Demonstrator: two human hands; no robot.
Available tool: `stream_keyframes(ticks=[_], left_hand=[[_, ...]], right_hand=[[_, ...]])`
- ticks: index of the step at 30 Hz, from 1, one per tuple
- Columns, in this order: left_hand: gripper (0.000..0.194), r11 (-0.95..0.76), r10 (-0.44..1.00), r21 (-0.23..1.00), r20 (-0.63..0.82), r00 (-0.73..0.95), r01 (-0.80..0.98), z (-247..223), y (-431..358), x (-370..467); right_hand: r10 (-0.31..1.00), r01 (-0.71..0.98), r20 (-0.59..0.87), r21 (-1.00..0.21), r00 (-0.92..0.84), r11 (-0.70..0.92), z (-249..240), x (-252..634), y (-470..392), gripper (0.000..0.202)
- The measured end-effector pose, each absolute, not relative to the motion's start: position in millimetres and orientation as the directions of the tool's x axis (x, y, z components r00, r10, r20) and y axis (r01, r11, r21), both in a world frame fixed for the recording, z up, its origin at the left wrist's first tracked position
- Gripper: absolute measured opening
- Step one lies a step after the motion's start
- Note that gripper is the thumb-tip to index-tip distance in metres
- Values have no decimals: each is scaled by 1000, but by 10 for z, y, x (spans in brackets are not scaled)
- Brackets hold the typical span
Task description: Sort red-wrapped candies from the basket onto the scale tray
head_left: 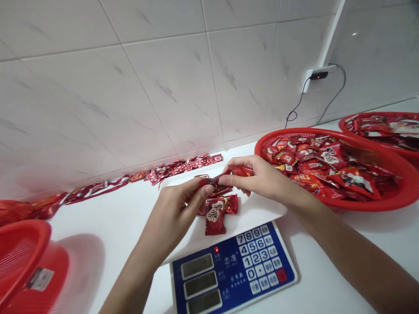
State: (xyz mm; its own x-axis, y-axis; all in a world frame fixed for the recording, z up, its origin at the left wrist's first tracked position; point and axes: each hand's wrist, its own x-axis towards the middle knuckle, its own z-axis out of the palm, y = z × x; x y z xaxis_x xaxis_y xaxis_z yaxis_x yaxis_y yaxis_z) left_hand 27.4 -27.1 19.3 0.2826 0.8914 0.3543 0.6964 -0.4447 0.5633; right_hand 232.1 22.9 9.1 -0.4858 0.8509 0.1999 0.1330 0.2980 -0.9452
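Note:
My left hand point(183, 205) and my right hand point(253, 176) meet above the white tray of a scale. Between thumb and fingers, the left pinches the end of a dark red wrapped packet point(216, 185). The right pinches the same piece from the other side, and a brighter red packet point(242, 171) shows within its curled fingers. Under the hands, several red wrapped sweets point(215, 216) lie on the white tray point(258, 213). The tray rests on the blue scale point(229, 274), whose three displays are too dim to read.
A red basket point(393, 192) full of wrapped sweets stands at the right, another point(347, 117) behind it. An oval red basket point(32, 248) sits at the left edge. Red packets point(173, 169) line the tiled wall, where cables hang from a socket point(307, 78).

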Motion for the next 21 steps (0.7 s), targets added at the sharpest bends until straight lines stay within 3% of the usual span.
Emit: stream_keyframes(ticks=[12,21], left_hand=[[41,-426,901,502,316,299,753,173,-240,257],[44,-388,921,583,257,291,713,202,-251,246]], right_hand=[[847,212,251,-899,-468,383,7,2265,253,38],[844,181,194,-930,-501,321,33,2264,264,33]])
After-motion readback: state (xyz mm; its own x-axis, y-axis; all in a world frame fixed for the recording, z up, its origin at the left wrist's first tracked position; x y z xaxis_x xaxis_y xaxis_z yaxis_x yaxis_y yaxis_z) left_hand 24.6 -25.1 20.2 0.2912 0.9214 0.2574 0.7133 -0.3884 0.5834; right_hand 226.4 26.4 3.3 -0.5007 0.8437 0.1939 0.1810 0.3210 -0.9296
